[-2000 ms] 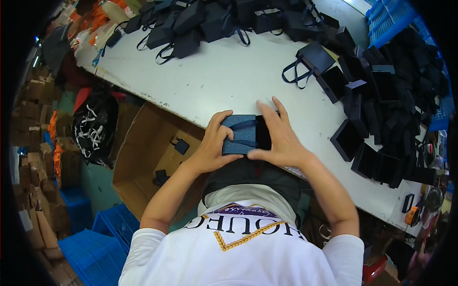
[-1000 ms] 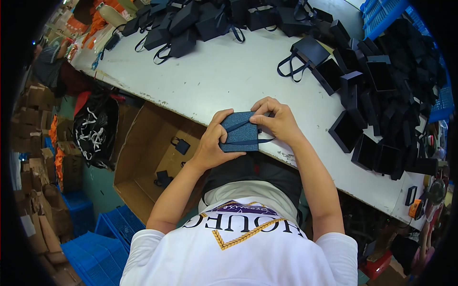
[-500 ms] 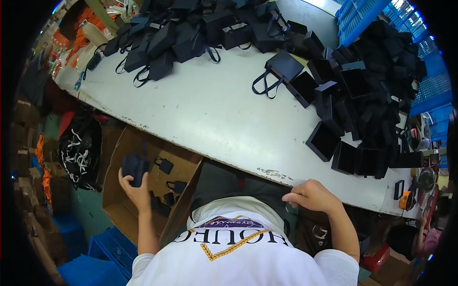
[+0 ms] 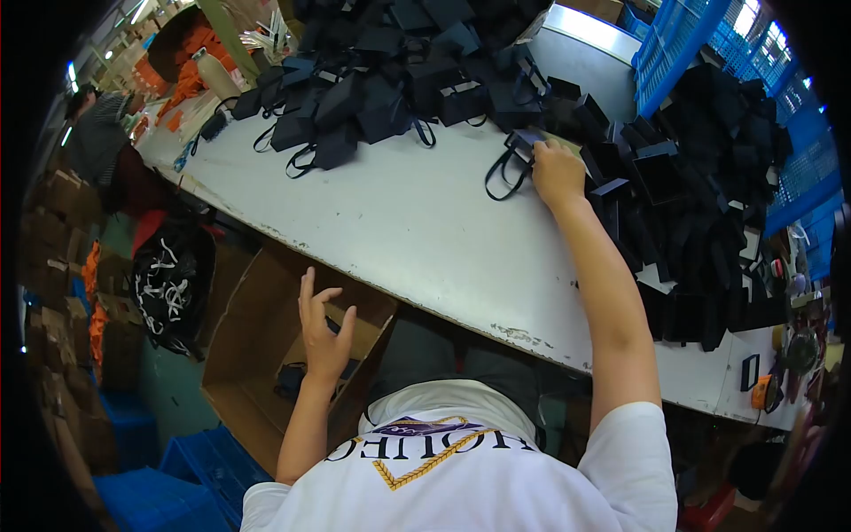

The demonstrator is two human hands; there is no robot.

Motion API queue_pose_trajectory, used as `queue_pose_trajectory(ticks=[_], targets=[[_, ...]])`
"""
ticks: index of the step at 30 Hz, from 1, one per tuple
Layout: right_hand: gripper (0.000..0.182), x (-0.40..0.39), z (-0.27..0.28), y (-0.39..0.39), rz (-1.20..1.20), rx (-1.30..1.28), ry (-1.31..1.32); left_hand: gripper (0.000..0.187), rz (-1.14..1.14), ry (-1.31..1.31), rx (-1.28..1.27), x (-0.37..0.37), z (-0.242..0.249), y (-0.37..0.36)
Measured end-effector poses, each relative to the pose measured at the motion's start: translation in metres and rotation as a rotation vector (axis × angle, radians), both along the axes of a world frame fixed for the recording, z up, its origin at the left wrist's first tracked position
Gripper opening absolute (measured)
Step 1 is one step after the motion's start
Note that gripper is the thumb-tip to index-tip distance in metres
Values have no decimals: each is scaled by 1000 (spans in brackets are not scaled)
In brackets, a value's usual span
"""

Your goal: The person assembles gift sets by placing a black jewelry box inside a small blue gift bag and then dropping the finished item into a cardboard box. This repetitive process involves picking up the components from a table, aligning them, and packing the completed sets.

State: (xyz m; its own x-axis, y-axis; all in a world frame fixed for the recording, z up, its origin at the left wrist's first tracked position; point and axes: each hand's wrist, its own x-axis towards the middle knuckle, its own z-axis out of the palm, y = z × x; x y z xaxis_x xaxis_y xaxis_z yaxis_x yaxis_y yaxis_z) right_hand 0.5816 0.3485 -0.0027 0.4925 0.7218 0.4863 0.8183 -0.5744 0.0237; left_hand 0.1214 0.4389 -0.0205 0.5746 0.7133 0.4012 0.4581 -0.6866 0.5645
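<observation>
My right hand [image 4: 558, 173] reaches over the table, its fingers closed on a small black gift box [image 4: 521, 142] with ribbon handles. The ribbon loops [image 4: 498, 180] hang to the left of the hand, which hides much of the box. My left hand [image 4: 324, 328] is open above a cardboard carton [image 4: 239, 355] beside the table, fingers apart and nothing in them. Black boxes [image 4: 289, 379] lie inside the carton, partly hidden by my left hand and forearm.
The white table [image 4: 408, 230] carries a heap of black ribbon-handled boxes [image 4: 390, 71] at the back and open black boxes [image 4: 683, 177] at the right. Blue crates [image 4: 674, 49] stand behind. A black bag [image 4: 173, 284] is left of the carton. Another person [image 4: 106, 133] is at far left.
My left hand has let go of the dark box it held over the carton and has opened. My right hand has moved from the table's front edge onto the ribbon-handled box.
</observation>
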Motion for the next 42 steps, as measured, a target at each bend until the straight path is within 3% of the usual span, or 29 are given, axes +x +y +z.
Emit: queue_pose_trajectory(ticks=[1, 2, 5, 7, 10, 12, 15, 16, 22, 29, 30, 34, 37, 41, 42], targets=[[17, -9, 13, -2, 30, 42, 8, 40, -36, -24, 16, 8, 7, -2], [14, -24, 21, -6, 104, 246, 34, 40, -73, -41, 30, 15, 15, -5], [17, -92, 53, -33, 141, 381, 611, 44, -245, -182, 106, 51, 50, -16], [21, -125, 35, -51, 132, 434, 958, 61, -372, -186, 165, 75, 71, -27], [21, -173, 11, -71, 80, 510, 1116, 98, -493, -29, 215, 113, 92, -51], [18, -194, -8, -72, 68, 716, 1320, 102, -490, 90, 230, 135, 80, -57], [19, -197, -8, -84, 23, 513, 1225, 102, -494, 198, 224, 144, 63, -64], [24, -200, -7, -85, 22, 579, 1221, 101, -509, 217, 221, 145, 61, -64], [18, -201, -13, -89, 31, 595, 1166, 68, -503, 52, -88, 167, 44, -49], [10, -201, -12, -94, 102, 588, 1025, 29, -459, 237, 70, 191, 71, -42], [11, -201, -17, -94, 94, 618, 1104, 18, -447, 204, 125, 193, 72, -42], [17, -198, -8, -96, -12, 582, 1391, 6, -563, 51, -458, 192, 67, -37], [17, -191, -1, -100, -90, 506, 1545, 8, -677, -152, -846, 179, 54, -32], [17, -184, -4, -104, -141, 466, 1642, 10, -664, 38, -723, 151, 44, -31], [18, -182, 1, -104, -134, 444, 1620, 7, -687, 142, -292, 141, 32, -25]])
